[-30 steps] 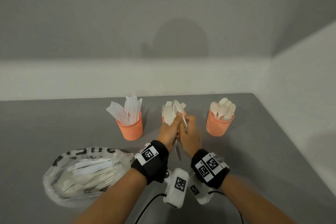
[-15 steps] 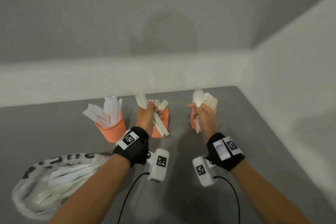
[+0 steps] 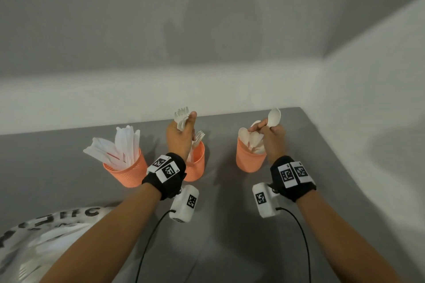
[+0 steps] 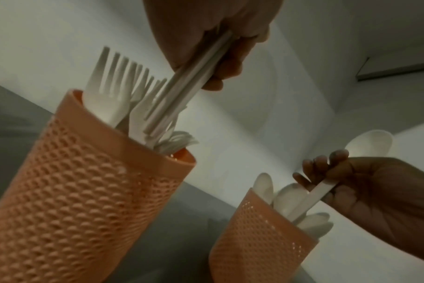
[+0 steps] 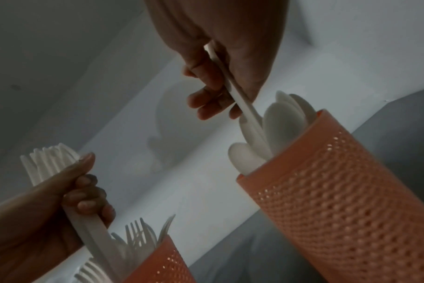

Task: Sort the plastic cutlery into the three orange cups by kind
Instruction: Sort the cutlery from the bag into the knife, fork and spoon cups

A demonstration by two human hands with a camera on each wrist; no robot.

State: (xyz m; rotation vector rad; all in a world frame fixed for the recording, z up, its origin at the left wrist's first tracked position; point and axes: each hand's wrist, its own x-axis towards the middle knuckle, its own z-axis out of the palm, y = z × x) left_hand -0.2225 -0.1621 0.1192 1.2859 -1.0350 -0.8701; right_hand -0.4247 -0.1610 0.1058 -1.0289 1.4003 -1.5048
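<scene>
Three orange cups stand in a row on the grey table. The left cup (image 3: 128,171) holds white knives, the middle cup (image 3: 197,163) forks, the right cup (image 3: 249,161) spoons. My left hand (image 3: 181,135) grips a bundle of white forks (image 3: 181,117), tines up, their handles (image 4: 182,99) reaching down into the middle cup (image 4: 85,181). My right hand (image 3: 273,135) pinches a white spoon (image 3: 274,117), bowl up, with its handle (image 5: 242,103) lowered among the spoons in the right cup (image 5: 339,201).
A clear plastic bag (image 3: 34,243) with more white cutlery lies at the near left. Walls close the table at the back and at the right. Bare grey tabletop (image 3: 225,236) lies between my forearms.
My hands have parted from a joined grip in front of the middle cup. The left has gone over the fork cup with the forks, the right over the spoon cup with the spoon.
</scene>
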